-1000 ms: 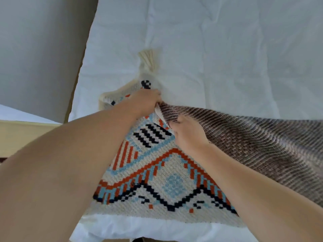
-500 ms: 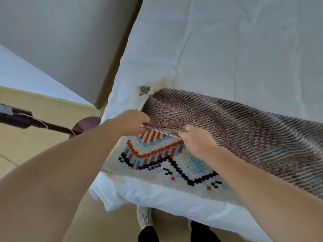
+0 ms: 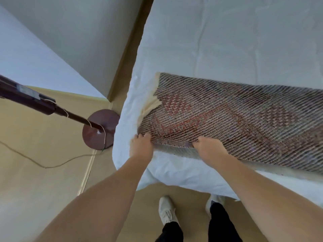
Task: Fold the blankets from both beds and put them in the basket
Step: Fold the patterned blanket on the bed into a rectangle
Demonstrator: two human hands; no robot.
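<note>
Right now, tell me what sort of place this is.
Likely a bedroom: a bed with a white sheet, a woven blanket lying on it, and what looks like a floor lamp beside it.

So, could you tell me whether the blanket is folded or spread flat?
Folded over: the blanket shows only its muted reverse side; left hand and right hand grip its near edge.

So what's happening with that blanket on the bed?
A person is folding a woven blanket on the white bed. Their left hand has its grip on the near corner, and their right hand holds the same edge further along. The blanket's brownish back side faces up.
</note>
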